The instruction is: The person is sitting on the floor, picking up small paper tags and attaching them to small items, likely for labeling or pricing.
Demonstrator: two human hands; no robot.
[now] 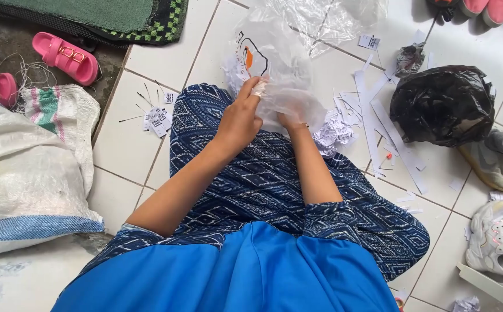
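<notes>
I sit on a white tiled floor with blue patterned trousers over my knees. My left hand (241,118) grips the edge of a clear plastic bag (274,63) with a dark and orange print, holding it over my knee. My right hand (290,118) is pushed inside the same bag, mostly hidden by the crumpled plastic, only the wrist and a bit of the palm showing. Crumpled white paper (333,134) lies just right of my hands.
A black plastic bag (442,104) and strips of white paper (378,124) lie at right, with grey and white sneakers (500,162) beyond. A large white woven sack (26,173) fills the left. Pink sandals (66,56) and a green mat (118,17) sit top left. Small paper tags (158,120) lie by my knee.
</notes>
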